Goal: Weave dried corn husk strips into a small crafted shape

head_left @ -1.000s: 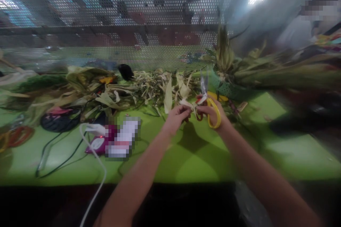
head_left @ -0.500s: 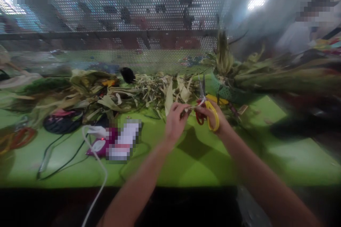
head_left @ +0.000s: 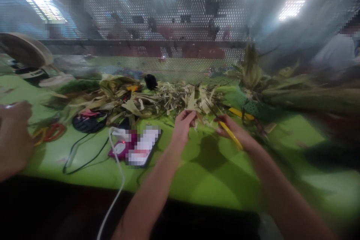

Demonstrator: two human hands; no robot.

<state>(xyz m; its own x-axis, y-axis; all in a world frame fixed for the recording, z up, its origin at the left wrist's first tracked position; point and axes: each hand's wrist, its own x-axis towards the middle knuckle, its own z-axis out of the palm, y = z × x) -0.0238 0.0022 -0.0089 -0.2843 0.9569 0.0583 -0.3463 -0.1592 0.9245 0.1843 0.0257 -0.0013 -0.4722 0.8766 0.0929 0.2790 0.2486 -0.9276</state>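
Observation:
Over the green table (head_left: 225,185), my left hand (head_left: 184,123) pinches a thin pale husk strip (head_left: 200,120) that looks like dried corn husk. To its right, my right hand (head_left: 232,130) is wrapped around scissors (head_left: 233,135); a yellow handle shows below the fingers, and the dark blades point up and left. The blades are blurred, so I cannot tell whether they touch the strip. Just beyond both hands lies a heap of dry husk scraps (head_left: 174,97).
A phone (head_left: 147,144) lies left of my arms, beside a magenta device (head_left: 123,149) with a white cable (head_left: 120,180). Another person's hand (head_left: 15,135) is at far left near orange-handled scissors (head_left: 54,132). A green basket (head_left: 246,101) with long husks stands at right.
The view has shifted left, bringing another person's hand in at the left edge. My right hand has turned the scissors and moved slightly away from my left hand.

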